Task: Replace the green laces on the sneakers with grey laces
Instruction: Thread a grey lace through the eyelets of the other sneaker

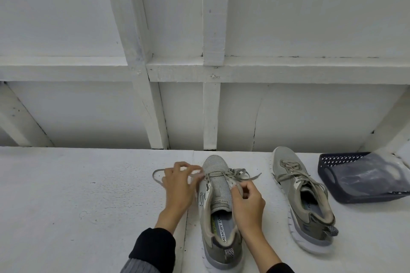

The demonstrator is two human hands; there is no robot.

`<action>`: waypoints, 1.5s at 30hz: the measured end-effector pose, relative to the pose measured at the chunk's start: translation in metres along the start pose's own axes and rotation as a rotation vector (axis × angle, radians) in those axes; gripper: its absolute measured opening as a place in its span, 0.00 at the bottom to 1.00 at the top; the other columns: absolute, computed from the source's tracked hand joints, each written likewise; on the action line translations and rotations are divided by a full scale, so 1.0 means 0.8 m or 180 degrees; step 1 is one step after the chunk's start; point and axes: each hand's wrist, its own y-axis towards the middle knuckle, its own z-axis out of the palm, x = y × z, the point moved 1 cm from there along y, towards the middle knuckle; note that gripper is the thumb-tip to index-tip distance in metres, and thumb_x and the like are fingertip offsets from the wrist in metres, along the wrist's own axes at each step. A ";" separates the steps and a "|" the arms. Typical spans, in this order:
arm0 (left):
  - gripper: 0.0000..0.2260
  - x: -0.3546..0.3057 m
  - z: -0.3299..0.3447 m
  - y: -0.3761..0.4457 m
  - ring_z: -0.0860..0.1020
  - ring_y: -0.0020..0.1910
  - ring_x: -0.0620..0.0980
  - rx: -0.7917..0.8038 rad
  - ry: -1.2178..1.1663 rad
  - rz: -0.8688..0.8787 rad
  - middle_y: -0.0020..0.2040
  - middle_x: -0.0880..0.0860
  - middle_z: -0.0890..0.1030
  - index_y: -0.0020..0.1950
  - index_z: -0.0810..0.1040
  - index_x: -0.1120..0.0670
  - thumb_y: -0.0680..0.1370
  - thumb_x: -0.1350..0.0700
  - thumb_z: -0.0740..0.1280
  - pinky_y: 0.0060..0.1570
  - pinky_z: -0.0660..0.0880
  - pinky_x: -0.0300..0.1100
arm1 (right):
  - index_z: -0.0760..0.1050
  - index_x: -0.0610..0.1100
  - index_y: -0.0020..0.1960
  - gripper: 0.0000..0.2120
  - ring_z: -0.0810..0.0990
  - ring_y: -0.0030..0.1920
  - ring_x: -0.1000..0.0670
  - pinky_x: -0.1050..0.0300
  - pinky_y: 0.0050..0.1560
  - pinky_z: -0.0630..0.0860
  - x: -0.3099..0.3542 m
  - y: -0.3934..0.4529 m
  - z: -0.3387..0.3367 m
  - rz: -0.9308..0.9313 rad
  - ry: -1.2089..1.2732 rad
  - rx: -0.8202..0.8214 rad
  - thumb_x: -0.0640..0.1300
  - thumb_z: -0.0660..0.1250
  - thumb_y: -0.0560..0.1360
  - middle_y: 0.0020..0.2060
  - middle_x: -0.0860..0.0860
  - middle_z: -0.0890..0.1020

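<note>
On the white surface point(88, 184), the left hand point(179, 186) pinches one end of the lace point(156, 178), which loops out toward nine o'clock. The near sneaker point(218, 201) stands between both hands, toe at twelve o'clock. The right hand point(247, 201) pinches the other lace end at the eyelets. To do this step well, I think both ends should be pulled evenly and kept flat. At three o'clock the second sneaker point(304, 197) lies already laced, beside a dark basket point(328, 173).
</note>
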 end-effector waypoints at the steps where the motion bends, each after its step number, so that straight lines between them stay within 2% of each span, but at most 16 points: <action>1: 0.07 -0.005 0.003 -0.001 0.62 0.57 0.49 -0.0019 0.0018 0.0078 0.57 0.43 0.71 0.52 0.81 0.40 0.77 0.42 0.66 0.54 0.59 0.44 | 0.73 0.38 0.36 0.08 0.68 0.24 0.59 0.68 0.26 0.65 0.001 0.000 0.000 0.0008 0.0001 0.0002 0.34 0.66 0.74 0.27 0.48 0.74; 6: 0.10 -0.001 0.003 0.003 0.64 0.60 0.52 -0.0083 0.0758 0.0201 0.62 0.46 0.72 0.53 0.81 0.46 0.81 0.46 0.62 0.54 0.57 0.45 | 0.74 0.39 0.37 0.07 0.69 0.25 0.58 0.66 0.27 0.66 -0.003 0.001 0.001 0.0013 -0.0021 0.0028 0.34 0.66 0.74 0.28 0.45 0.76; 12: 0.10 0.053 -0.016 0.011 0.65 0.57 0.58 -0.0444 0.1176 -0.1058 0.60 0.56 0.73 0.54 0.82 0.54 0.81 0.52 0.63 0.52 0.60 0.49 | 0.73 0.39 0.36 0.09 0.67 0.24 0.59 0.68 0.25 0.65 -0.003 0.000 0.000 -0.0011 0.0076 0.0035 0.34 0.65 0.75 0.26 0.49 0.73; 14: 0.08 0.051 -0.015 0.013 0.66 0.57 0.59 -0.0411 0.0898 -0.1020 0.59 0.57 0.74 0.54 0.81 0.54 0.80 0.53 0.64 0.51 0.61 0.48 | 0.73 0.39 0.36 0.09 0.68 0.24 0.59 0.68 0.25 0.65 -0.005 0.001 0.000 -0.0003 0.0067 0.0026 0.34 0.66 0.75 0.26 0.48 0.74; 17: 0.05 0.031 -0.006 0.018 0.70 0.58 0.58 -0.0230 -0.0125 -0.0513 0.54 0.54 0.77 0.53 0.80 0.48 0.79 0.52 0.67 0.50 0.58 0.41 | 0.75 0.40 0.38 0.07 0.71 0.26 0.60 0.68 0.28 0.68 -0.006 0.005 -0.001 0.0019 0.0079 0.0129 0.36 0.68 0.74 0.28 0.48 0.77; 19: 0.02 0.012 0.002 0.022 0.73 0.56 0.54 0.0017 -0.0753 -0.0208 0.49 0.49 0.79 0.49 0.79 0.42 0.78 0.49 0.67 0.51 0.61 0.40 | 0.76 0.42 0.39 0.07 0.73 0.30 0.60 0.66 0.34 0.70 -0.008 0.010 -0.003 0.0068 0.0120 0.0344 0.43 0.70 0.74 0.32 0.50 0.79; 21: 0.05 -0.011 0.005 0.024 0.75 0.55 0.51 0.0247 -0.1187 -0.0055 0.46 0.45 0.80 0.43 0.79 0.39 0.78 0.49 0.68 0.54 0.67 0.44 | 0.77 0.41 0.41 0.13 0.75 0.34 0.57 0.64 0.38 0.71 -0.008 0.019 -0.006 0.0327 0.0428 0.0530 0.52 0.68 0.76 0.33 0.51 0.79; 23: 0.08 -0.030 0.008 0.029 0.75 0.55 0.51 0.0428 -0.1286 -0.0002 0.43 0.42 0.81 0.40 0.79 0.38 0.78 0.49 0.68 0.57 0.70 0.49 | 0.79 0.39 0.43 0.18 0.73 0.32 0.54 0.60 0.37 0.71 -0.013 0.038 -0.010 0.0683 0.0591 0.0334 0.54 0.63 0.78 0.32 0.51 0.78; 25: 0.08 -0.041 0.012 0.033 0.75 0.56 0.53 0.0588 -0.1293 -0.0043 0.43 0.41 0.82 0.39 0.79 0.37 0.77 0.49 0.69 0.58 0.70 0.51 | 0.80 0.39 0.42 0.20 0.74 0.31 0.52 0.57 0.36 0.72 -0.022 0.061 -0.013 0.1107 0.0215 0.0169 0.54 0.62 0.79 0.32 0.49 0.80; 29: 0.05 -0.047 0.021 0.039 0.72 0.58 0.53 0.0788 -0.0891 -0.0076 0.46 0.42 0.83 0.42 0.82 0.40 0.77 0.49 0.69 0.55 0.65 0.45 | 0.81 0.37 0.45 0.21 0.75 0.31 0.49 0.58 0.32 0.72 -0.040 0.080 0.006 0.1872 0.0266 0.0755 0.57 0.69 0.73 0.33 0.46 0.82; 33: 0.06 -0.056 0.020 0.036 0.73 0.55 0.50 0.0875 -0.0687 0.0062 0.44 0.40 0.84 0.47 0.86 0.44 0.76 0.48 0.69 0.55 0.62 0.42 | 0.77 0.37 0.50 0.05 0.77 0.39 0.50 0.58 0.40 0.73 -0.014 0.092 0.005 0.1568 0.1508 0.0760 0.38 0.65 0.78 0.40 0.46 0.80; 36: 0.07 -0.070 0.014 0.033 0.69 0.48 0.39 0.0953 -0.0602 0.0316 0.45 0.39 0.80 0.52 0.85 0.46 0.77 0.49 0.69 0.55 0.58 0.40 | 0.73 0.40 0.45 0.07 0.79 0.40 0.49 0.54 0.47 0.75 0.023 0.106 -0.016 0.1155 0.2406 0.0672 0.38 0.59 0.81 0.39 0.45 0.80; 38: 0.07 -0.074 0.017 0.036 0.70 0.52 0.43 0.1103 -0.0511 0.0433 0.47 0.39 0.80 0.52 0.84 0.42 0.77 0.47 0.68 0.59 0.60 0.42 | 0.73 0.41 0.45 0.09 0.75 0.34 0.52 0.56 0.43 0.73 0.044 0.110 -0.028 0.0900 0.2330 0.0621 0.40 0.57 0.82 0.33 0.48 0.76; 41: 0.06 -0.076 0.023 0.038 0.71 0.55 0.49 0.1597 -0.0432 0.0458 0.41 0.36 0.78 0.40 0.80 0.32 0.74 0.38 0.65 0.59 0.63 0.48 | 0.75 0.40 0.47 0.09 0.63 0.28 0.55 0.60 0.34 0.64 0.063 0.118 -0.042 0.0541 0.1745 0.0405 0.42 0.58 0.82 0.27 0.51 0.65; 43: 0.12 -0.080 0.024 0.038 0.73 0.54 0.50 0.1917 -0.0591 0.0479 0.38 0.32 0.78 0.36 0.79 0.33 0.70 0.31 0.61 0.59 0.66 0.52 | 0.76 0.40 0.48 0.10 0.60 0.25 0.56 0.61 0.32 0.62 0.070 0.122 -0.048 0.0360 0.1413 0.0343 0.43 0.59 0.82 0.26 0.53 0.62; 45: 0.15 -0.089 0.021 0.036 0.74 0.54 0.52 0.2030 -0.0651 0.0461 0.36 0.32 0.78 0.35 0.79 0.36 0.71 0.31 0.59 0.59 0.68 0.56 | 0.76 0.39 0.50 0.10 0.58 0.24 0.57 0.63 0.28 0.60 0.073 0.123 -0.051 0.0296 0.1262 0.0361 0.44 0.59 0.82 0.25 0.54 0.61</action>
